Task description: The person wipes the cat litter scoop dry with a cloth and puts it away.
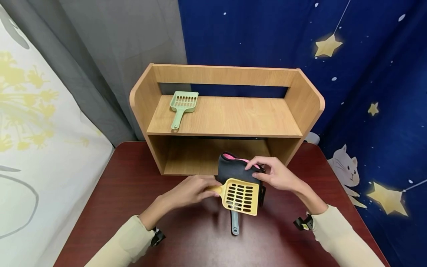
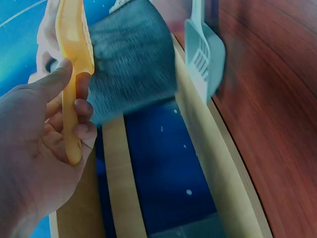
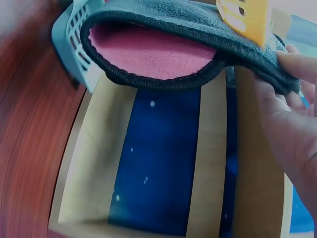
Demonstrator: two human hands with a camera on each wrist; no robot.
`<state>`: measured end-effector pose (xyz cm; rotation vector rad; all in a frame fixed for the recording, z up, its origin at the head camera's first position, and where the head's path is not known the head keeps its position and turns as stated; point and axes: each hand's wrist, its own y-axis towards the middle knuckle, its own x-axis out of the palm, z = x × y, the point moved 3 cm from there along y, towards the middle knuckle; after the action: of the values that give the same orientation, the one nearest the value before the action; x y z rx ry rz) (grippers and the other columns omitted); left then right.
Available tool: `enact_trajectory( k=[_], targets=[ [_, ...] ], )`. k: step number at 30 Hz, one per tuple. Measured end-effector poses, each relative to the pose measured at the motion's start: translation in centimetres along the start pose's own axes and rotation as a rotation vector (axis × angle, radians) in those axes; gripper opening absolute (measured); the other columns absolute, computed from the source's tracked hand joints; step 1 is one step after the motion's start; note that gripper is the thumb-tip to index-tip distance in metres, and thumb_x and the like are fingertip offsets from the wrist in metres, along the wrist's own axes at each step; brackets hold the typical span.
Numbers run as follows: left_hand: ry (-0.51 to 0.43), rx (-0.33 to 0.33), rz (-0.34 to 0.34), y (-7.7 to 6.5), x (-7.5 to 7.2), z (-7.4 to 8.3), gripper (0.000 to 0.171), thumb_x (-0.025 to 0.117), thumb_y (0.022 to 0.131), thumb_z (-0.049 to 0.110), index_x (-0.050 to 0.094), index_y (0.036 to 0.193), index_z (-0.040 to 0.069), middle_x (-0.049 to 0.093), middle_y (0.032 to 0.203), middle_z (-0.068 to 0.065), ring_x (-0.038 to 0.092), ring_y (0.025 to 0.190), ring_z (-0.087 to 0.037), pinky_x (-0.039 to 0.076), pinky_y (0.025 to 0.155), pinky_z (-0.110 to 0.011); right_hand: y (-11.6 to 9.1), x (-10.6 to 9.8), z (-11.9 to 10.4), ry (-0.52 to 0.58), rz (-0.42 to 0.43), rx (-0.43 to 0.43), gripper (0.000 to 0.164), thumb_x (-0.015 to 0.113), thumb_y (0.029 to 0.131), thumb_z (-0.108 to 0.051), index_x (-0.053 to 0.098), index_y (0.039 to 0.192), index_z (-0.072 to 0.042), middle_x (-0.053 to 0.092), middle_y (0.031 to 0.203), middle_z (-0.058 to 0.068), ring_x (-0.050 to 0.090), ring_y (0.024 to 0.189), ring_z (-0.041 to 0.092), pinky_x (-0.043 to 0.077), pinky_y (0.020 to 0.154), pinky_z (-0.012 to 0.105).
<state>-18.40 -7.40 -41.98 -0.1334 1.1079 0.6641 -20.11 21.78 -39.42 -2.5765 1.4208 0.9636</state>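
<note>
Pinching yellow scoop [image 1: 241, 197] with left fingers [image 2: 84, 109], dark pouch [image 1: 230, 170] with right fingers [image 1: 257, 161], lower centre; best to grip both firmly, without twisting.

We see a yellow scoop [image 1: 241, 196], a pink-lined dark-grey pouch [image 1: 236, 171], a reddish-brown desk [image 1: 126, 207] and, at two o'clock, a star-patterned blue curtain [image 1: 360, 74].

Shelf unit [image 1: 227, 76]: rear of bench [image 1: 126, 207], curtain [image 1: 253, 33] behind. First scoop [image 1: 181, 109]: upper shelf [image 1: 240, 116], left side. Pouch [image 1: 230, 170]: before shelf unit, in right fingers [image 3: 297, 63]. Second scoop [image 1: 240, 195]: before pouch, in left fingers [image 2: 85, 131]. Third scoop [image 1: 235, 223]: on bench, before shelf unit, partly behind second scoop.
</note>
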Motion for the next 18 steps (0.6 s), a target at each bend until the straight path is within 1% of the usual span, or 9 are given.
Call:
enact_trajectory(
  k=[3,7,9,11,14,16,18],
  targets=[
    [-0.009,-0.024,0.000,-0.5,-0.1,-0.6,0.025,0.072,0.102,0.029,0.078,0.123,0.017,0.070,0.105,0.012,0.058,0.087,-0.001,0.051,0.079,-0.026,-0.9,-0.9,0.2,-0.013,0.005,0.029,0.030,0.072,0.096,0.005,0.075,0.116,-0.017,0.068,0.108,0.006,0.050,0.071,0.010,0.042,0.055,0.026],
    [-0.004,-0.009,0.010,-0.7,-0.3,-0.7,0.024,0.072,0.102,0.027,0.077,0.124,0.018,0.069,0.104,0.013,0.057,0.086,-0.002,0.051,0.079,-0.026,-1.2,-1.2,0.2,-0.035,0.016,0.019,0.030,0.073,0.095,0.005,0.075,0.117,-0.016,0.067,0.106,0.006,0.041,0.064,0.007,0.039,0.053,0.027],
    [-0.004,0.003,0.013,-0.6,-0.3,-0.5,0.024,0.072,0.102,0.027,0.077,0.124,0.017,0.068,0.102,0.012,0.056,0.085,-0.002,0.050,0.078,-0.025,-0.9,-1.0,0.1,-0.021,0.016,0.010,0.030,0.073,0.095,0.005,0.075,0.116,-0.015,0.069,0.108,0.007,0.045,0.066,0.007,0.040,0.053,0.026],
    [-0.008,0.014,0.012,-0.3,-0.2,-0.2,0.024,0.072,0.102,0.028,0.077,0.123,0.017,0.068,0.101,0.012,0.055,0.084,-0.002,0.049,0.077,-0.024,-0.4,-0.6,-0.1,0.002,0.015,0.005,0.030,0.072,0.094,0.007,0.076,0.116,-0.014,0.069,0.108,0.008,0.049,0.064,0.007,0.042,0.052,0.024],
    [-0.003,0.036,0.012,0.3,0.1,0.5,0.024,0.070,0.103,0.030,0.077,0.123,0.017,0.067,0.103,0.013,0.055,0.086,-0.002,0.049,0.079,-0.024,0.6,0.3,-0.4,0.021,0.005,-0.015,0.031,0.073,0.093,0.008,0.076,0.115,-0.013,0.071,0.111,0.008,0.054,0.067,0.008,0.045,0.054,0.023],
    [-0.001,0.051,0.015,0.7,0.2,1.0,0.024,0.069,0.104,0.031,0.077,0.122,0.018,0.068,0.104,0.012,0.056,0.087,-0.002,0.050,0.080,-0.024,1.3,0.9,-0.6,0.019,-0.001,-0.037,0.032,0.073,0.093,0.008,0.076,0.115,-0.014,0.072,0.111,0.007,0.052,0.066,0.008,0.045,0.055,0.022],
    [0.005,0.062,0.020,1.0,0.4,1.4,0.024,0.068,0.104,0.032,0.077,0.122,0.018,0.069,0.105,0.011,0.056,0.088,-0.002,0.050,0.081,-0.025,1.7,1.3,-0.9,0.016,-0.003,-0.062,0.033,0.073,0.092,0.008,0.076,0.115,-0.015,0.072,0.112,0.007,0.052,0.070,0.008,0.046,0.059,0.022]
  ],
)
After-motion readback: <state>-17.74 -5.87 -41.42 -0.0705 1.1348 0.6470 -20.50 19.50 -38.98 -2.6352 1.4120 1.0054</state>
